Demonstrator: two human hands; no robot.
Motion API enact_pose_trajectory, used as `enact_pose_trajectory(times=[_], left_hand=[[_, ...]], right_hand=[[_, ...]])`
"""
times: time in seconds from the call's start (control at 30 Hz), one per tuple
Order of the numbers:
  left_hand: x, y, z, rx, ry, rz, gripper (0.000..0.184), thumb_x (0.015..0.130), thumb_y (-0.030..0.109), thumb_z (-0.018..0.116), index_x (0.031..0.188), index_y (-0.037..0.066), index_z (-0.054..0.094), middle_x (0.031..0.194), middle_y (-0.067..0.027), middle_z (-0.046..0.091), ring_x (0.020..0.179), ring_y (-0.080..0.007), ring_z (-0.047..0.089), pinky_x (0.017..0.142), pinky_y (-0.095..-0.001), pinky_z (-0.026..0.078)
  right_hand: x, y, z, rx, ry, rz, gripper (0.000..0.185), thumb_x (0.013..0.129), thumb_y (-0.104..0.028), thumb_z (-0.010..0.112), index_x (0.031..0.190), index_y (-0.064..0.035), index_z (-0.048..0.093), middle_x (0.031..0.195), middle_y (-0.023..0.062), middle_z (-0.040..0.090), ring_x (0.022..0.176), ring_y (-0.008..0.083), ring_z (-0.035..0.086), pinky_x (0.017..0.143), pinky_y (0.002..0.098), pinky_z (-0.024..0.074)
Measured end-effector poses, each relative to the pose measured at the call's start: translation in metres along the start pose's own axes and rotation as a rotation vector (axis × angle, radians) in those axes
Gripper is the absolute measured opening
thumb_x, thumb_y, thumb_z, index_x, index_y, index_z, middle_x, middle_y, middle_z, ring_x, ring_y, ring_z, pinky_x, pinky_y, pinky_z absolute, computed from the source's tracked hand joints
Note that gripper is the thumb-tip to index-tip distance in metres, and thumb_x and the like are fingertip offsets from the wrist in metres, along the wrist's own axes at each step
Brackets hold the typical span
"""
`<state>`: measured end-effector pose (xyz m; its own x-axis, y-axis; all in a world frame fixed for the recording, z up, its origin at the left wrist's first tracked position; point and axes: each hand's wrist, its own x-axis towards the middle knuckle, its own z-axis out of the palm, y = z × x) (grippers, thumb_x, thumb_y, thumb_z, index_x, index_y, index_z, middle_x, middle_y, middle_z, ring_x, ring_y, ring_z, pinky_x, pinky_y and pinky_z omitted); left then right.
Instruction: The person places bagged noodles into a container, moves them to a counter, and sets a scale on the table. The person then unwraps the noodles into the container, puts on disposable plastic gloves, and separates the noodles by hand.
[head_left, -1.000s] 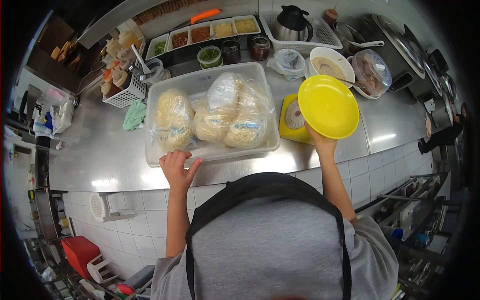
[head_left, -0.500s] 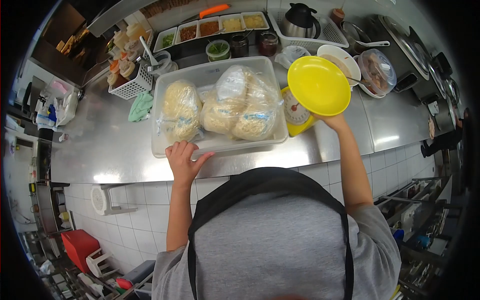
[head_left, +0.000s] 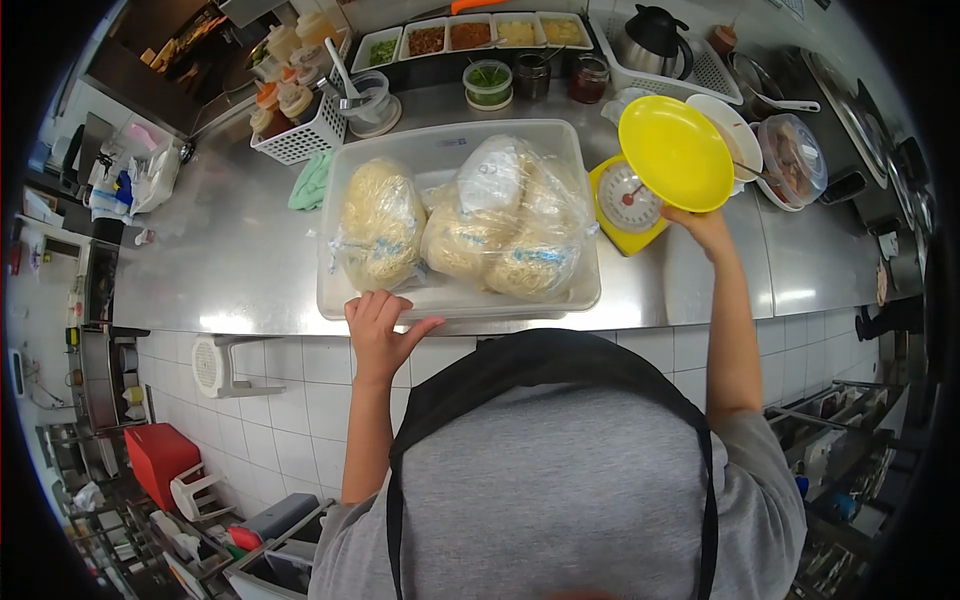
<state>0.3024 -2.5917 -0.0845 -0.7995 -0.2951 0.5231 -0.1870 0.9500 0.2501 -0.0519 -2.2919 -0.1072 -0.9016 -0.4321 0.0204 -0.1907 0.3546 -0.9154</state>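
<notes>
The left hand (head_left: 385,325) is half open, fingers bent over the front rim of a clear plastic tray (head_left: 455,310), thumb spread wide. The right hand (head_left: 700,225) reaches under the near edge of a round yellow plate (head_left: 676,153), just above a yellow dial scale (head_left: 630,205) right of the tray; from where I stand, I cannot tell which of the two it grips. The tray holds clear bags (head_left: 383,225) of pale, noodle-like bundles; the plate is bare. Behind it, a row of white containers (head_left: 475,38) holds chopped green, reddish-brown, orange and two pale yellow ingredients. A small tub (head_left: 487,85) holds something green, beside two dark jars (head_left: 531,76). Squeeze bottles crowd a white basket (head_left: 290,142). Compared with a second ago, the tray sits closer to the counter's front edge, leaving a gap before the green tub, and more of the dial shows.
</notes>
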Motion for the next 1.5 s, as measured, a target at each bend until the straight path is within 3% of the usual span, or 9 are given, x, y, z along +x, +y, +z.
enact_pose_trajectory(times=[0.2,0.4,0.47,0.67,0.93,1.07,1.17,1.33,1.5], left_hand=[[0.003,-0.001,-0.007,-0.075,-0.08,0.009,0.039,0.053,0.034,0.078,0.072,0.009,0.055,0.071,-0.0011,0.053,0.069,-0.0194,0.049,0.067,-0.0309,0.031],[0.036,-0.004,-0.021,-0.195,-0.023,-0.04,0.035,0.061,0.023,0.076,0.086,0.007,0.056,0.085,-0.0063,0.057,0.081,-0.0241,0.051,0.073,-0.0336,0.035],[0.044,-0.011,-0.023,-0.234,0.012,-0.112,0.027,0.066,0.013,0.072,0.086,0.004,0.056,0.085,-0.0088,0.056,0.081,-0.0238,0.051,0.074,-0.0323,0.039],[0.084,0.035,-0.003,-0.379,-0.11,0.151,0.041,0.065,0.021,0.074,0.097,0.005,0.055,0.1,-0.01,0.054,0.095,-0.027,0.049,0.082,-0.0366,0.036],[0.115,0.073,0.037,-0.241,-0.246,0.354,0.031,0.071,0.026,0.068,0.094,0.009,0.055,0.099,-0.0057,0.053,0.099,-0.0234,0.049,0.086,-0.0417,0.034],[0.127,0.045,0.042,-0.341,-0.057,0.098,0.011,0.076,0.01,0.06,0.082,0.004,0.054,0.079,-0.0078,0.054,0.079,-0.0249,0.053,0.07,-0.033,0.041],[0.148,0.013,0.047,-0.596,0.302,-0.092,0.01,0.081,0.01,0.055,0.077,0.002,0.051,0.066,-0.0081,0.05,0.061,-0.0211,0.048,0.055,-0.0293,0.037],[0.169,-0.058,0.053,-0.415,0.274,-0.302,0.027,0.087,0.023,0.053,0.072,0.001,0.047,0.054,-0.0069,0.041,0.053,-0.0127,0.035,0.051,-0.0278,0.033],[0.175,-0.071,0.062,-0.278,0.164,-0.382,0.028,0.086,0.026,0.052,0.074,0.0,0.049,0.065,-0.0176,0.054,0.06,-0.0341,0.05,0.057,-0.0372,0.04]], right_hand=[[0.016,-0.043,-0.008,-0.201,-0.261,0.059,0.054,0.061,-0.011,0.077,0.109,-0.0039,0.054,0.106,0.0081,0.058,0.097,0.0179,0.055,0.082,0.0307,0.045],[0.014,0.008,0.008,0.162,0.008,0.093,0.039,0.07,-0.01,0.07,0.105,-0.0038,0.055,0.101,0.0072,0.059,0.097,0.0168,0.054,0.081,0.0302,0.0443],[-0.02,0.017,0.032,0.209,0.409,-0.064,0.03,0.073,-0.011,0.068,0.1,-0.0039,0.057,0.097,0.0059,0.058,0.09,0.0161,0.054,0.078,0.0289,0.0435],[-0.093,-0.088,0.091,-0.179,0.079,-0.522,0.036,0.073,-0.02,0.067,0.101,-0.0021,0.053,0.096,0.0122,0.055,0.091,0.0254,0.052,0.081,0.0336,0.0394],[-0.064,-0.091,0.096,-0.24,-0.063,-0.472,0.026,0.075,-0.012,0.061,0.097,-0.0018,0.051,0.085,0.013,0.053,0.078,0.0265,0.051,0.069,0.0343,0.04],[-0.038,-0.133,0.11,-0.044,-0.126,-0.587,0.022,0.078,-0.011,0.059,0.095,-0.0003,0.051,0.08,0.0102,0.051,0.065,0.0196,0.048,0.059,0.0289,0.0401],[-0.012,-0.166,0.122,0.095,-0.253,-0.53,0.025,0.08,-0.013,0.06,0.1,-0.0022,0.051,0.083,0.0067,0.054,0.077,0.017,0.054,0.07,0.0268,0.0434],[0.006,-0.161,0.138,0.261,-0.251,-0.665,0.036,0.08,-0.022,0.06,0.112,-0.0094,0.049,0.112,0.0079,0.05,0.106,0.0214,0.051,0.08,0.0304,0.045],[-0.016,-0.125,0.148,0.03,-0.178,-0.612,0.042,0.078,-0.024,0.062,0.115,-0.0109,0.047,0.124,0.0108,0.042,0.11,0.024,0.047,0.084,0.0322,0.0423]])
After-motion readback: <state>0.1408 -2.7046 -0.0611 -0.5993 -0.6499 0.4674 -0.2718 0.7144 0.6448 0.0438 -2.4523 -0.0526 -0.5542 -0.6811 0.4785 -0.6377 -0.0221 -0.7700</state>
